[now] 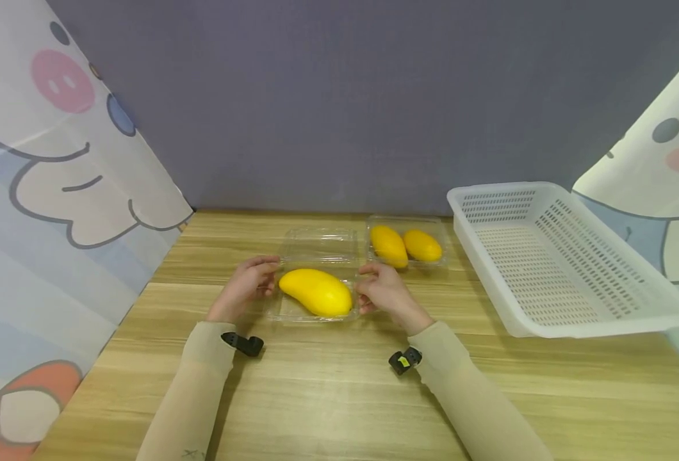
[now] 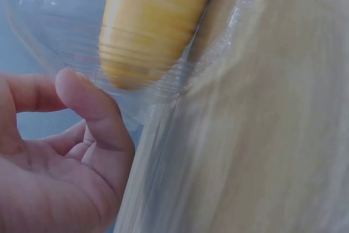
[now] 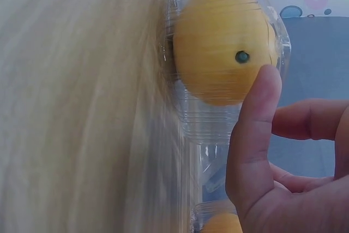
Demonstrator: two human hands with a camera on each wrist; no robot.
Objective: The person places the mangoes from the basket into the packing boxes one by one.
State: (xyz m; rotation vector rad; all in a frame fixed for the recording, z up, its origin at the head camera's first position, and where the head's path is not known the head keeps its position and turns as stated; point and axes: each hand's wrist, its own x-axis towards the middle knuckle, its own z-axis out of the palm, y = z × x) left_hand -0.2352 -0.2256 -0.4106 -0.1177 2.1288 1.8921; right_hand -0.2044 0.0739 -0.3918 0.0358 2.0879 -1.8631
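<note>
A large yellow mango (image 1: 318, 292) lies in a clear plastic clamshell box (image 1: 278, 316) on the table, its clear lid (image 1: 321, 242) laid back on the far side. My left hand (image 1: 250, 285) pinches the box's left rim between thumb and bent index finger, the mango's narrow end (image 2: 147, 42) close by. At the right rim, my right hand (image 1: 387, 292) pinches the plastic, with the thumb (image 3: 260, 99) beside the mango's round end (image 3: 215, 47) and its dark stem spot.
Behind and to the right sits a second clear box (image 1: 444, 240) with two smaller mangoes (image 1: 423, 246) in it. A white slatted plastic basket (image 1: 509, 314) stands on the right. A grey panel (image 1: 328, 109) rises along the back edge of the wooden table (image 1: 322, 390).
</note>
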